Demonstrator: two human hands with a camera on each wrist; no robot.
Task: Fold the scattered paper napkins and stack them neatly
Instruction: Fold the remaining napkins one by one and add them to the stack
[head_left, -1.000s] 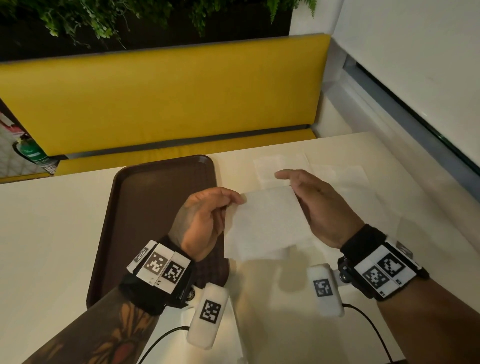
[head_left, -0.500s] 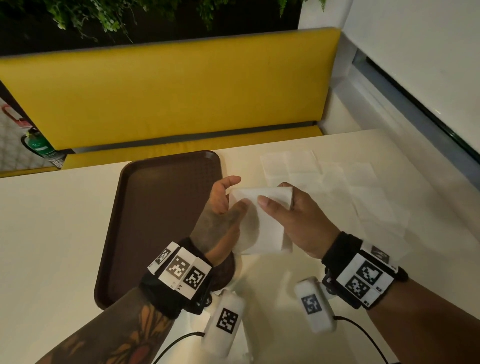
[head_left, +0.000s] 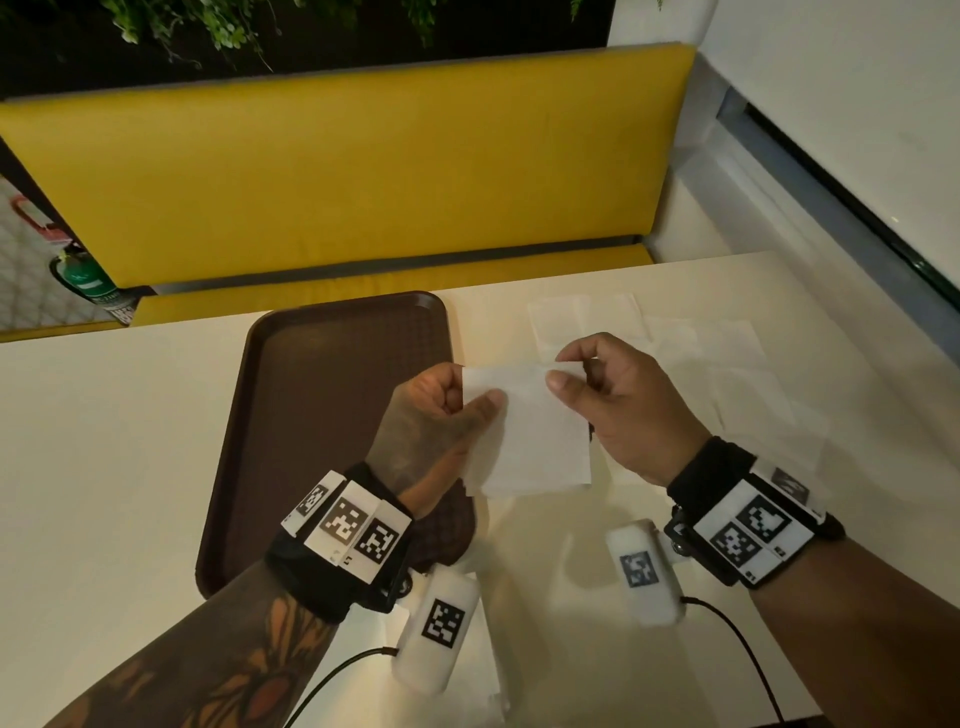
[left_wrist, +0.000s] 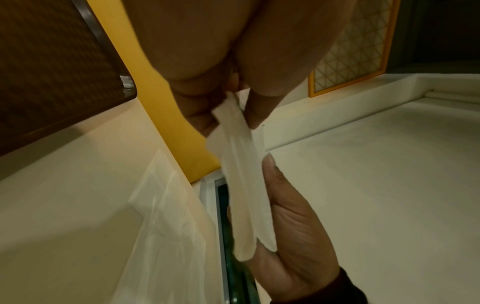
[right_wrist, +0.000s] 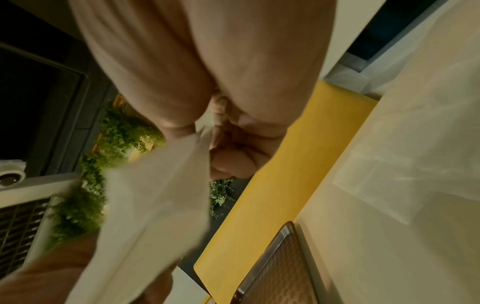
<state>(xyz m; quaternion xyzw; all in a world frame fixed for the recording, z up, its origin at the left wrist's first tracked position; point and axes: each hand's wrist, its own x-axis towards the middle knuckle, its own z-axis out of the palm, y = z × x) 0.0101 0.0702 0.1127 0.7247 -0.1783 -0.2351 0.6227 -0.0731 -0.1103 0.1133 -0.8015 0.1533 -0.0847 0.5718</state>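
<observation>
A white paper napkin (head_left: 530, 431), folded over, hangs in the air above the table between both hands. My left hand (head_left: 441, 410) pinches its upper left corner with thumb and fingers. My right hand (head_left: 608, 395) pinches the upper right corner. In the left wrist view the napkin (left_wrist: 241, 185) runs edge-on from my left fingers (left_wrist: 205, 115) down to the right hand (left_wrist: 293, 236). In the right wrist view the napkin (right_wrist: 145, 216) hangs blurred below my curled right fingers (right_wrist: 228, 156). Several unfolded napkins (head_left: 727, 374) lie flat on the table to the right.
A brown tray (head_left: 322, 415) lies on the cream table (head_left: 104, 441), left of the hands. A yellow bench (head_left: 337, 171) runs along the far side. A wall and window ledge (head_left: 831, 218) border the right. More napkin paper (head_left: 488, 665) lies near the front edge.
The napkin went from spread open to folded over, its halves brought together. Both hands now hold its top corners a little further apart than half a second ago.
</observation>
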